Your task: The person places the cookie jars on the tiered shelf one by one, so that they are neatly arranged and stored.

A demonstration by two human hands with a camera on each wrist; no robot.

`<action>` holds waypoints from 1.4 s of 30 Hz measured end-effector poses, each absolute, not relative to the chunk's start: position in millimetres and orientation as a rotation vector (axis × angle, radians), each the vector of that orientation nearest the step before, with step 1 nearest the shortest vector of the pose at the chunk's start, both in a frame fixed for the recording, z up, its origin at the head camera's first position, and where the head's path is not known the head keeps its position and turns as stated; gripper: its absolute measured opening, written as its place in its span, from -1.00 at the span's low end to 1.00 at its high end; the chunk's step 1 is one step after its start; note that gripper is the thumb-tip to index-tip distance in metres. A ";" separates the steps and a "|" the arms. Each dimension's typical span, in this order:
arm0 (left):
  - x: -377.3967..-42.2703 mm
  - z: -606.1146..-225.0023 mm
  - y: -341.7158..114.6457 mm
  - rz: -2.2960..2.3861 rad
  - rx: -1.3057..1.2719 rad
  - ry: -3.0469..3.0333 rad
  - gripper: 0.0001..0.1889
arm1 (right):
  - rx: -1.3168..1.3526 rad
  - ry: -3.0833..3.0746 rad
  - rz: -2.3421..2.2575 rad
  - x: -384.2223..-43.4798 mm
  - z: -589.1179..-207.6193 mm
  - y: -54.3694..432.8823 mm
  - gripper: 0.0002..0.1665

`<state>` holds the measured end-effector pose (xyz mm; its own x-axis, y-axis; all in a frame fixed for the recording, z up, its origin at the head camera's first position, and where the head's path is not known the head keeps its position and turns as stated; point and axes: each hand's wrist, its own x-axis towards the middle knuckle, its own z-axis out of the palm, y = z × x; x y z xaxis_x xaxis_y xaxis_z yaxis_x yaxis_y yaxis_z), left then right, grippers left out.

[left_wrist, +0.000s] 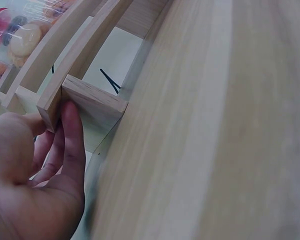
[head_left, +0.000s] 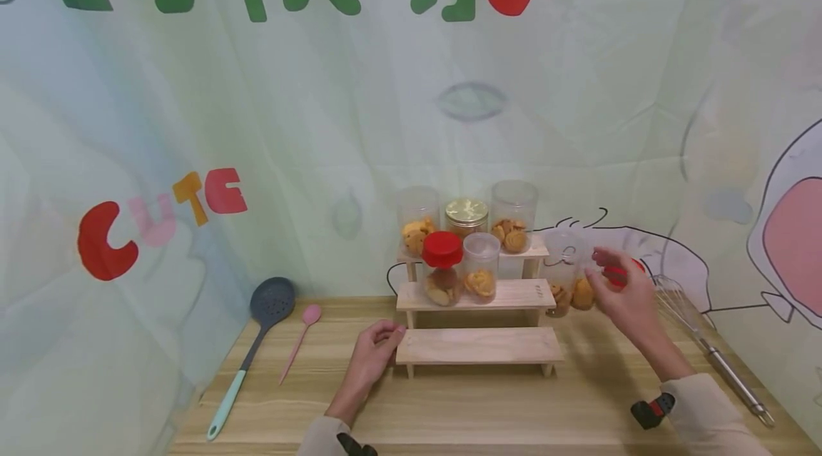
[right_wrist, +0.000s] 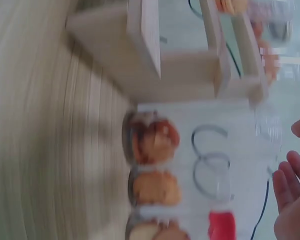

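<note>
A three-step wooden stand [head_left: 478, 346] holds cookie jars on its upper two steps. My left hand [head_left: 372, 350] pinches the left end of the lowest step; the left wrist view shows thumb and fingers on either side of the board end [left_wrist: 52, 107]. My right hand [head_left: 626, 293] is raised by the jars right of the stand, thumb and fingers apart, gripping nothing. Beside it stand a clear jar [head_left: 559, 295] and a jar of orange-brown cookies [head_left: 583, 295]. A red lid [head_left: 621, 274] is partly behind the hand. The right wrist view, blurred, shows three jars in a row [right_wrist: 155, 187].
On the middle step are a red-lidded jar [head_left: 443, 277] and a clear jar [head_left: 481, 274]. A gold-lidded jar [head_left: 467, 213] stands between two clear jars on top. A slotted spoon [head_left: 257, 342] and pink spoon [head_left: 300, 342] lie left, a whisk [head_left: 719, 363] right. A printed curtain [head_left: 359, 120] hangs behind.
</note>
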<state>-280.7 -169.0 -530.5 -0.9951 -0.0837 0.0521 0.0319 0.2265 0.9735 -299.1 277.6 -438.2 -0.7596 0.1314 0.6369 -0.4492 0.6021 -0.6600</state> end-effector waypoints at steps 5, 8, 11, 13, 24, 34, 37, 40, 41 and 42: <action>-281.8 -530.9 -169.8 -1.900 0.050 -2.383 -0.68 | 0.020 -2.243 1.086 -306.5 -438.9 306.7 -0.40; -281.5 -530.0 -170.2 -1.888 0.047 -2.392 -0.66 | -0.098 -2.321 1.066 -312.3 -440.7 321.0 -0.28; -281.5 -529.9 -170.6 -1.878 0.039 -2.397 -0.65 | -0.159 -2.395 1.083 -317.8 -444.2 331.8 -0.14; -281.1 -529.6 -170.8 -1.885 0.039 -2.393 -0.66 | -0.183 -2.453 1.093 -320.4 -447.6 337.2 -0.04; -280.3 -530.3 -170.4 -1.921 0.025 -2.379 -0.68 | -0.275 -2.589 1.232 -328.3 -465.4 341.5 0.15; -279.4 -526.2 -170.1 -1.915 0.033 -2.397 -0.68 | -0.312 -2.597 1.248 -329.3 -471.5 345.4 0.08; -279.5 -526.4 -170.0 -1.924 0.040 -2.390 -0.69 | -0.301 -2.590 1.236 -326.8 -472.8 346.9 0.09; -279.2 -527.6 -169.6 -1.927 0.041 -2.380 -0.67 | -0.295 -2.575 1.238 -322.7 -474.6 348.8 0.12; -279.3 -528.2 -169.6 -1.922 0.042 -2.380 -0.67 | -0.285 -2.569 1.232 -321.0 -474.9 349.2 0.13; -279.4 -528.5 -169.5 -1.923 0.043 -2.375 -0.67 | -0.273 -2.558 1.222 -319.5 -475.3 349.9 0.13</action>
